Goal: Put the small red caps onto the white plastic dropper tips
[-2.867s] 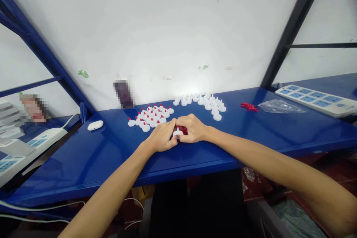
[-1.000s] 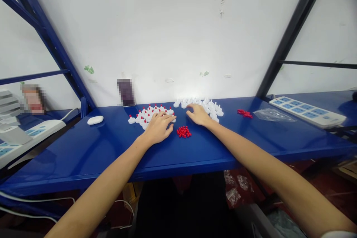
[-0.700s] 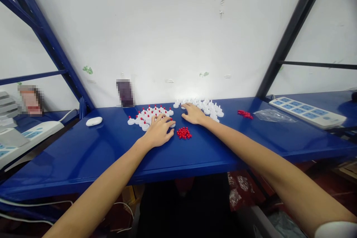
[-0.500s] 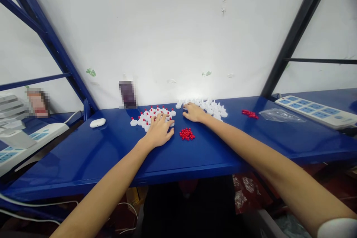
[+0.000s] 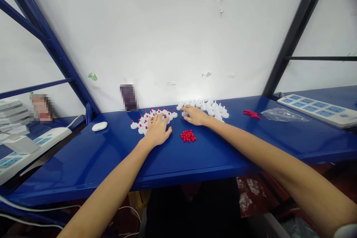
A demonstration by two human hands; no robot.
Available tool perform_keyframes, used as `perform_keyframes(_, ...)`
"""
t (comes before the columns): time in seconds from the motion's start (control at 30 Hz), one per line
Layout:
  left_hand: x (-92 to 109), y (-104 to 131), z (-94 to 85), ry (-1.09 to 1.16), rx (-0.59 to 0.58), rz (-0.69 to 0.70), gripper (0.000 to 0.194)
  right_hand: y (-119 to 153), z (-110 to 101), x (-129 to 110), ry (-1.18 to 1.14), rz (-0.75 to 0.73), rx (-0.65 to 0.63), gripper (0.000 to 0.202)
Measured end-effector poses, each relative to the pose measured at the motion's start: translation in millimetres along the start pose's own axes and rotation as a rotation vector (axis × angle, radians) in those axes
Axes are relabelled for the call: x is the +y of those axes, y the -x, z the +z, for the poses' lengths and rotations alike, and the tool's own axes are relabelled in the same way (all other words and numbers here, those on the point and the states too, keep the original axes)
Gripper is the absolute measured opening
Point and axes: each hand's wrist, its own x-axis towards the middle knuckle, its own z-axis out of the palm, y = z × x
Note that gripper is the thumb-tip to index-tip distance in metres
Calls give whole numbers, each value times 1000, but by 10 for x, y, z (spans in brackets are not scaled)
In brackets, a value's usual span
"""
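My left hand (image 5: 158, 130) is low over a group of white nozzle caps with red tips (image 5: 141, 129), fingers spread and thumb apart. Its fingers hide some of these caps, and I see nothing gripped in it. My right hand (image 5: 196, 114) reaches to the left edge of a cluster of plain white nozzle caps (image 5: 211, 112). Between its thumb and forefinger shows one white nozzle cap (image 5: 183, 113). A small heap of red tip caps (image 5: 188, 136) lies on the blue table (image 5: 178, 160), between and nearer than both hands.
More red pieces (image 5: 251, 114) and a clear plastic bag (image 5: 283, 114) lie to the right. A white earbud case (image 5: 99, 126) rests at left. Power strips (image 5: 320, 109) flank the table. A blurred dark object (image 5: 129, 97) leans on the wall behind.
The view has shifted slightly. My left hand has drawn a little back and left among the red-tipped caps; a white cap now shows between my right thumb and forefinger.
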Motion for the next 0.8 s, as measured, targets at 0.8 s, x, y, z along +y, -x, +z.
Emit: perform_keyframes(0.8, 103, -64, -164, 343, 402, 113, 18, 164, -304, -376, -942, 46, 121, 20)
